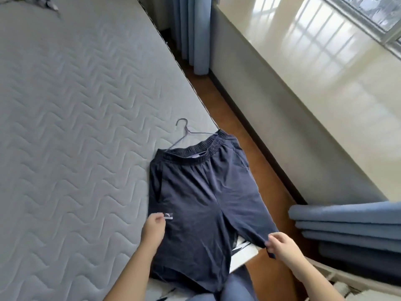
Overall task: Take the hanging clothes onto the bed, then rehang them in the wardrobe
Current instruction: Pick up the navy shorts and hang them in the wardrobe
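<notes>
A pair of dark navy shorts [195, 192] lies spread at the near right corner of the grey quilted mattress [76, 127], partly overhanging its edge. A thin wire hanger [187, 132] is tucked under the elastic waistband, its hook pointing away from me. My left hand [153, 229] holds the left leg's edge beside a small white logo. My right hand [282, 244] pinches the hem of the right leg, pulled out past the bed's edge. A black-and-white garment [243, 250] shows beneath the shorts.
A brown floor strip [249, 170] runs between the bed and a cream window ledge [314, 72]. Blue curtains hang at the far end [193, 29] and at the near right [351, 231]. A dark crumpled item [43, 2] lies at the mattress's far corner.
</notes>
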A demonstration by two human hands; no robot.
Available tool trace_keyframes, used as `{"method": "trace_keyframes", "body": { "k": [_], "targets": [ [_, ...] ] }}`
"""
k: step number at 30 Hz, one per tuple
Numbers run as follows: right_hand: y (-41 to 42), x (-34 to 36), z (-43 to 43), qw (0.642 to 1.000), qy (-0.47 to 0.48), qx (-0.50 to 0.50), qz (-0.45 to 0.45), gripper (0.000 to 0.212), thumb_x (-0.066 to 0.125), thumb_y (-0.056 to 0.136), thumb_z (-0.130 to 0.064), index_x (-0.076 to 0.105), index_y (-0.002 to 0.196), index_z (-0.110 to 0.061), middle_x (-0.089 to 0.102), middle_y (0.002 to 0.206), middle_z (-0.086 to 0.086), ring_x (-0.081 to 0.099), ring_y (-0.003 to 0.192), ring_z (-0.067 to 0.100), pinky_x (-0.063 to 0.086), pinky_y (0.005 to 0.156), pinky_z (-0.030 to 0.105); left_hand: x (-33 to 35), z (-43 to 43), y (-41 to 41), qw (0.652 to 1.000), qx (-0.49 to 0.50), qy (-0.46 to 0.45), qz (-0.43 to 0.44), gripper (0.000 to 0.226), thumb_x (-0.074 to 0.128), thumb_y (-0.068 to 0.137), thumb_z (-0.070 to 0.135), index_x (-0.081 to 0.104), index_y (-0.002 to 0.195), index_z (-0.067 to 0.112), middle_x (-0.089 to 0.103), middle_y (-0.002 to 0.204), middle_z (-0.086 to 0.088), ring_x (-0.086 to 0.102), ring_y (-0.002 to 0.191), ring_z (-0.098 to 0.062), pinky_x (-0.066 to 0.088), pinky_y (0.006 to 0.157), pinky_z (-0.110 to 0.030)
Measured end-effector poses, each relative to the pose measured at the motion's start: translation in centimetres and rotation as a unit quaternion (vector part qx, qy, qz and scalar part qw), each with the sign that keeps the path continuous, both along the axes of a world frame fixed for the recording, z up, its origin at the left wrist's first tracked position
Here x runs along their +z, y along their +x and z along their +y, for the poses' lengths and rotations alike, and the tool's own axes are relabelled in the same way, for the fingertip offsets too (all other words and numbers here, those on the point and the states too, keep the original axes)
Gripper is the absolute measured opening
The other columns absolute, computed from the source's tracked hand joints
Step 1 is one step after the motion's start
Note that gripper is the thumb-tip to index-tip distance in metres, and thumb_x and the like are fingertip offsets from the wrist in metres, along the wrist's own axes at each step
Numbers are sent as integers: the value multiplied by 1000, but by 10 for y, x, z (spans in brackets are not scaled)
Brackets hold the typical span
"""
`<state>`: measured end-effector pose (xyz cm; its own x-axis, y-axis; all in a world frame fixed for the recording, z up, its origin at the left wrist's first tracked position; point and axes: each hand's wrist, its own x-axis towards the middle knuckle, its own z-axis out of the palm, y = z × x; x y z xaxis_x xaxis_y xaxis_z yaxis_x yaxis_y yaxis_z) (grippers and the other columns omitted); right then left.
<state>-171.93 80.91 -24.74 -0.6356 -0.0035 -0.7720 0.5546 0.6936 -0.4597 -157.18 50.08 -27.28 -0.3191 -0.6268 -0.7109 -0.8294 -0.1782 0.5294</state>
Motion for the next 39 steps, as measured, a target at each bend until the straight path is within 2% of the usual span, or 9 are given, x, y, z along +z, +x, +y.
{"method": "trace_keyframes", "body": {
  "k": [6, 9, 11, 18, 21, 24, 30, 36, 39],
  "targets": [
    [-103, -64, -57, 995, 46, 89, -12, 14, 51, 89, -15, 61, 94, -6, 65, 85, 8, 54, 68, 17, 41, 59, 26, -39, -59, -67, 994, 92, -46, -31, 29, 44, 87, 3, 56, 114, 3, 60, 114, -19, 53, 91, -28, 39, 78, -30],
    [-158, -97, -107, 982, 74, 172, 1, 28, 51, 90, -21, 57, 111, -3, 60, 100, 8, 59, 94, 25, 43, 79, 30, -61, -93, -96, 992, 66, -87, -56, 33, 44, 88, 5, 54, 119, 3, 58, 121, -19, 54, 107, -34, 40, 87, -35],
    [-192, -115, -145, 976, 74, 203, 8, 33, 50, 91, -22, 51, 119, -5, 57, 107, 8, 56, 107, 28, 41, 84, 29, -82, -118, -113, 991, 40, -109, -60, 36, 45, 88, 7, 50, 124, 2, 54, 128, -19, 51, 116, -35, 39, 95, -39],
    [-292, -163, -235, 947, 120, 240, 174, 48, 50, 89, -21, 38, 133, -5, 46, 133, 20, 44, 123, 37, 36, 101, 42, -149, -175, -157, 990, 29, -122, -64, 39, 50, 90, 12, 45, 127, 0, 54, 128, -21, 52, 117, -35, 38, 98, -42],
    [-318, -177, -247, 922, 131, 317, 181, 51, 47, 92, -24, 33, 139, -9, 41, 139, 17, 40, 128, 35, 34, 106, 44, -162, -183, -168, 988, 9, -135, -71, 36, 53, 89, 13, 49, 122, -1, 58, 122, -20, 55, 110, -35, 41, 93, -41],
    [-326, -193, -249, 906, 126, 375, 153, 44, 46, 93, -26, 41, 133, -10, 47, 132, 17, 45, 122, 35, 37, 103, 43, -170, -184, -170, 988, -1, -136, -76, 32, 53, 89, 13, 50, 118, -1, 58, 123, -19, 54, 111, -34, 40, 92, -38],
    [-309, -196, -245, 919, 144, 332, 159, 29, 43, 95, -24, 49, 115, -4, 49, 116, 22, 51, 105, 41, 41, 87, 42, -168, -172, -169, 989, 19, -109, -97, 26, 44, 94, 18, 50, 113, 1, 57, 120, -19, 53, 107, -34, 39, 85, -35],
    [-276, -169, -207, 933, 136, 306, 133, 29, 45, 94, -23, 51, 113, -2, 53, 117, 22, 52, 107, 40, 40, 87, 39, -131, -152, -149, 989, 22, -99, -108, 26, 44, 94, 17, 52, 111, -1, 59, 115, -22, 54, 104, -35, 37, 80, -34],
    [-248, -153, -175, 944, 131, 288, 95, 27, 48, 93, -21, 53, 111, -1, 58, 116, 23, 53, 109, 38, 40, 88, 38, -106, -132, -130, 989, 24, -85, -116, 18, 46, 93, 16, 53, 103, 2, 60, 111, -22, 53, 92, -30, 36, 76, -31]
  ]
}}
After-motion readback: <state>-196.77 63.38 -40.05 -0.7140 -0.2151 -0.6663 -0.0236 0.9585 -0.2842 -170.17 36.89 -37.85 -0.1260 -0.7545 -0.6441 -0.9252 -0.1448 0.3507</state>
